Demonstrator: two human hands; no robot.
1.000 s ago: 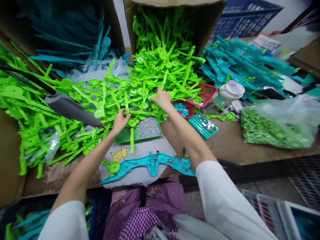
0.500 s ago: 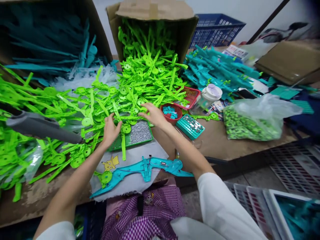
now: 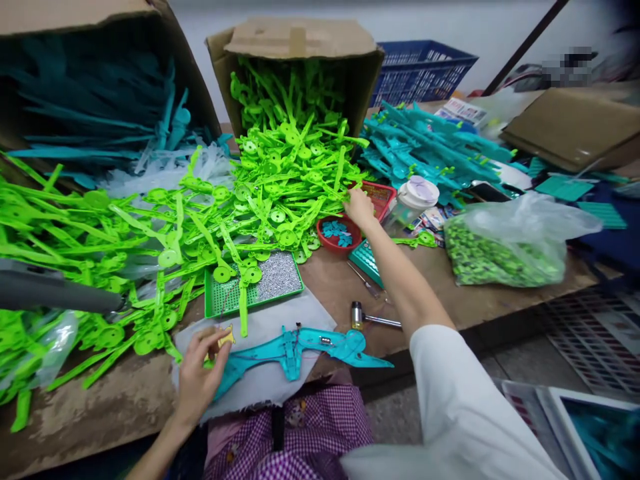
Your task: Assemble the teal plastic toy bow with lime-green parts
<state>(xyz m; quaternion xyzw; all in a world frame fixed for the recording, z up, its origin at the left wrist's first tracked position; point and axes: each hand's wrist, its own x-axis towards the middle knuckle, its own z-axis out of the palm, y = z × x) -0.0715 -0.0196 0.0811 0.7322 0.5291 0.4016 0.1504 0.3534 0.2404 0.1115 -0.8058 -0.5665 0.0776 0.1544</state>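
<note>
On the white cloth [image 3: 267, 393] lies a long turquoise plastic shell [image 3: 250, 357] with thin wires and a small metal part inside. My left hand [image 3: 200, 373] is closed over its left end, fingers bent round it. A bit of light-green plastic shows by the fingers; the rest there is hidden. Farther out, my right hand [image 3: 359, 208] reaches to the red basket [image 3: 383, 197], at the edge of the light-green parts pile [image 3: 285, 167]. Its fingertips are drawn together, and what they pinch cannot be made out. A red bowl [image 3: 320, 233] of small turquoise pieces stands just left of that wrist.
A green tray [image 3: 215, 303] with small silvery pieces sits behind the cloth. Right of it lie a hammer [image 3: 357, 315] and a teal block [image 3: 367, 261], partly under my right forearm. A bag of green pieces [image 3: 505, 250] stands right; cardboard boxes [image 3: 305, 40] stand behind.
My left hand has come back from the green parts to the left end of the turquoise shell. My right hand has moved right and away from me, to the red basket.
</note>
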